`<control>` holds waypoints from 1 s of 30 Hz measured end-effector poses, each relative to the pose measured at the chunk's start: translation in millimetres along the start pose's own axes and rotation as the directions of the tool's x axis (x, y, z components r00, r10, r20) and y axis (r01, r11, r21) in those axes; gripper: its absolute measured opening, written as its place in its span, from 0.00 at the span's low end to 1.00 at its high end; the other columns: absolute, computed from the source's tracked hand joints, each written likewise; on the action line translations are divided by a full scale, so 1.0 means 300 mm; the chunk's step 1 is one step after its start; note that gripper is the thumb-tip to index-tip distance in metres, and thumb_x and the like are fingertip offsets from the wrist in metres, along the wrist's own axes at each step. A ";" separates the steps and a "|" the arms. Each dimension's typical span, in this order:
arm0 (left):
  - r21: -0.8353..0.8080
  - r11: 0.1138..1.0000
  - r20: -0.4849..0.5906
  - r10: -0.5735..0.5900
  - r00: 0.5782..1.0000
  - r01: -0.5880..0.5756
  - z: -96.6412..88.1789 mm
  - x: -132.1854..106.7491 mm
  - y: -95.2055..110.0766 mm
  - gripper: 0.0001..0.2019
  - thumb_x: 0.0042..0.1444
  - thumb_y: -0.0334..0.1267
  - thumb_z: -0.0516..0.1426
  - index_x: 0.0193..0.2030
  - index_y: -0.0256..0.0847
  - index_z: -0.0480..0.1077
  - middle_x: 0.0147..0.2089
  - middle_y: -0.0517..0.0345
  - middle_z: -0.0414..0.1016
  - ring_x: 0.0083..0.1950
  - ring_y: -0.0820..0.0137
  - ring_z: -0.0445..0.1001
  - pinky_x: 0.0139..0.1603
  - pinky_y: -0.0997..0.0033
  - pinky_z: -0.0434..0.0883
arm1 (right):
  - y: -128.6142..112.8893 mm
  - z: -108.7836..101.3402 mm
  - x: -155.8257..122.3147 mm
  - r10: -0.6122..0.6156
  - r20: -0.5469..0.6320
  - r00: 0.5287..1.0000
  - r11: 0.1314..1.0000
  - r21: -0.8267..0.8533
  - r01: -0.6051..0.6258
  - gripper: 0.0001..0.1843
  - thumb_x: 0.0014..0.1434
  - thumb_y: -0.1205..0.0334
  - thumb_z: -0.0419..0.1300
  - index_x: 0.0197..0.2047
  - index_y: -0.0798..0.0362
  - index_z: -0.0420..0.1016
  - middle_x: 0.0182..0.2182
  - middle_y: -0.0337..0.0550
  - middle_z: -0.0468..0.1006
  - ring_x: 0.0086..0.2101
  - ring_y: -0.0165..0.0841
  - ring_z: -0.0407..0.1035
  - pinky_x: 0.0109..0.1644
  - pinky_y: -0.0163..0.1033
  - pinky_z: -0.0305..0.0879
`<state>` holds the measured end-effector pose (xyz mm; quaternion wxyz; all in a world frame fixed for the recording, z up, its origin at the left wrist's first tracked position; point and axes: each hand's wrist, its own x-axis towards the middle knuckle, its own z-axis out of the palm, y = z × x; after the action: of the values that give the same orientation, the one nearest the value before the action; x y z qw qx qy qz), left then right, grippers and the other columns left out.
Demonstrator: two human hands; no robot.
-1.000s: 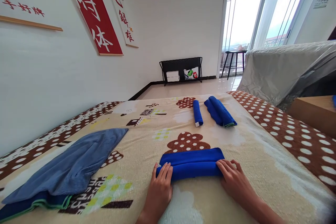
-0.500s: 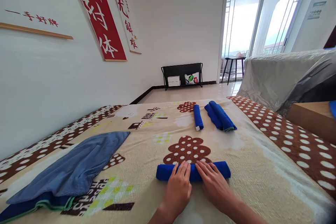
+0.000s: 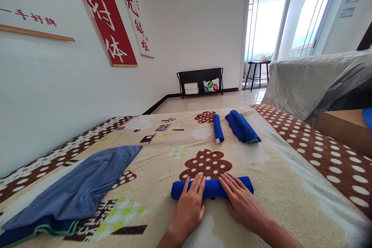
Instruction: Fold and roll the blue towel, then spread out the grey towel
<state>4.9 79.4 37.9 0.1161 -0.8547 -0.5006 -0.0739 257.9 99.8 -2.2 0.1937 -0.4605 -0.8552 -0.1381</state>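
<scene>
A bright blue towel (image 3: 213,188), rolled into a tight tube, lies crosswise on the patterned blanket (image 3: 279,170) right in front of me. My left hand (image 3: 190,203) rests flat on its left half, fingers stretched out over the roll. My right hand (image 3: 240,199) lies flat on the right half, fingers spread. Neither hand grips the roll. Farther away lie a small rolled blue towel (image 3: 218,128) and a thicker rolled blue towel (image 3: 243,127) with a green edge.
A stack of flat grey-blue and blue cloths (image 3: 72,190) lies at the left. A white wall runs along the left side. A covered sofa (image 3: 316,81) and a wooden surface (image 3: 345,128) stand at the right. A black rack (image 3: 200,81) stands on the floor beyond.
The towel went from a wide half-rolled band to a thin tight roll, moving away from me. Both hands shifted from its ends to its middle.
</scene>
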 end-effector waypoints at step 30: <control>-0.648 0.675 0.289 -0.209 0.934 0.352 -0.099 -0.048 0.070 0.29 0.45 0.48 0.69 0.56 0.46 0.74 0.52 0.53 0.76 0.55 0.55 0.68 0.59 0.54 0.65 | 0.116 -0.957 0.464 -0.192 0.243 0.951 0.897 0.437 0.069 0.31 0.52 0.39 0.59 0.47 0.59 0.75 0.33 0.34 0.71 0.30 0.11 0.56 0.37 0.20 0.46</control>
<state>15.9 49.4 60.3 -0.2717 -0.7511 -0.5709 -0.1898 276.1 101.8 318.3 0.1560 -0.3633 -0.9126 0.1042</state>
